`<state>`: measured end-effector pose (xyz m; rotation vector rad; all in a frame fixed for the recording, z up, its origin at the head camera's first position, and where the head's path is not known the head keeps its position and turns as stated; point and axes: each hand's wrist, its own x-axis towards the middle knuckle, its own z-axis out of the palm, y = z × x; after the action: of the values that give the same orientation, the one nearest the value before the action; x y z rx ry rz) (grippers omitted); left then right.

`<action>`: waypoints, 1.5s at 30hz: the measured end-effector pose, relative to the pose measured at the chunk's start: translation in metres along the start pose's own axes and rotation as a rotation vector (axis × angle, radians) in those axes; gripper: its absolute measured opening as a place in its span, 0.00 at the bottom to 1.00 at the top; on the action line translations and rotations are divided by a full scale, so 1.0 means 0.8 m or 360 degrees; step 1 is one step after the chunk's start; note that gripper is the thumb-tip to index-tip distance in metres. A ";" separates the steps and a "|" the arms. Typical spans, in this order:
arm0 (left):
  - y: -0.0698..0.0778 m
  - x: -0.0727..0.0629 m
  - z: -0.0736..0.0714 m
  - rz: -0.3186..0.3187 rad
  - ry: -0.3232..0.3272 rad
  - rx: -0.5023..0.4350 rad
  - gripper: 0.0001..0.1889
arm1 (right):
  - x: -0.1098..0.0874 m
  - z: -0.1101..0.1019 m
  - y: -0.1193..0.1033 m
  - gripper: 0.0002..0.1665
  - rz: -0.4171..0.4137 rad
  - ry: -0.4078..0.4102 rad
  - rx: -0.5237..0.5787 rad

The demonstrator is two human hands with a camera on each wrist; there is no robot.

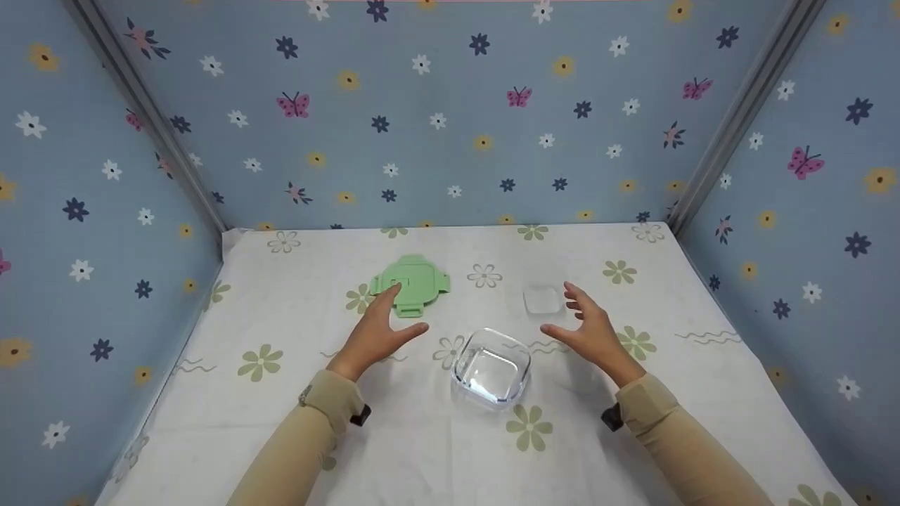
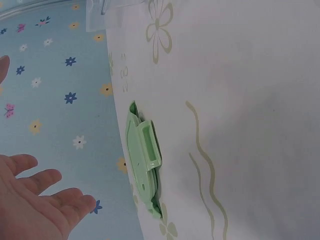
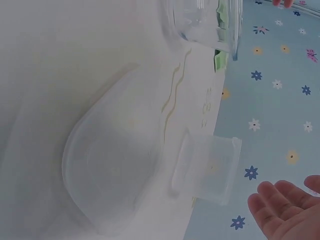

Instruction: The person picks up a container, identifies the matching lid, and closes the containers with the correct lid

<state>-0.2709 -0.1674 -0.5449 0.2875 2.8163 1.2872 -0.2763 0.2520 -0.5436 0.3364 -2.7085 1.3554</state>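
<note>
My left hand [image 1: 376, 339] hovers with fingers and thumb spread and holds nothing. Its fingertips overlap the near-left part of a green four-tabbed lid [image 1: 422, 279] in the head view; the left wrist view shows the lid [image 2: 140, 155] lying flat, apart from the fingers. My right hand [image 1: 592, 336], also spread and bare of any object, is just right of a small translucent box [image 1: 541, 301]. Between the hands, nearer to me, sits a square clear glass container [image 1: 492, 372]. A translucent rounded sheet-like piece [image 3: 110, 155] lies close below the right wrist.
A white cloth [image 1: 232, 436] with green flowers covers the table. Blue flowered panels [image 1: 436, 98] stand at the back and both sides, with grey posts [image 1: 745, 105] at the corners.
</note>
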 end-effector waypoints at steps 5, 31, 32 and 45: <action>0.002 0.000 0.008 0.0004 -0.0025 -0.0044 0.55 | -0.003 0.008 0.001 0.59 0.0005 -0.0029 0.0006; 0.019 -0.003 0.033 -0.0046 -0.0106 -0.0206 0.53 | -0.009 0.026 -0.003 0.52 0.0129 -0.0106 0.0165; 0.020 -0.003 0.034 -0.0053 -0.0116 -0.0218 0.53 | -0.010 0.027 -0.004 0.51 0.0138 -0.0108 0.0186; 0.020 -0.004 0.046 -0.0057 -0.0175 -0.0351 0.49 | -0.015 0.040 -0.002 0.48 0.0218 -0.0166 0.0207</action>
<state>-0.2616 -0.1300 -0.5571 0.2882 2.5487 1.5074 -0.2637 0.2274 -0.5641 0.2423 -2.7796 1.5982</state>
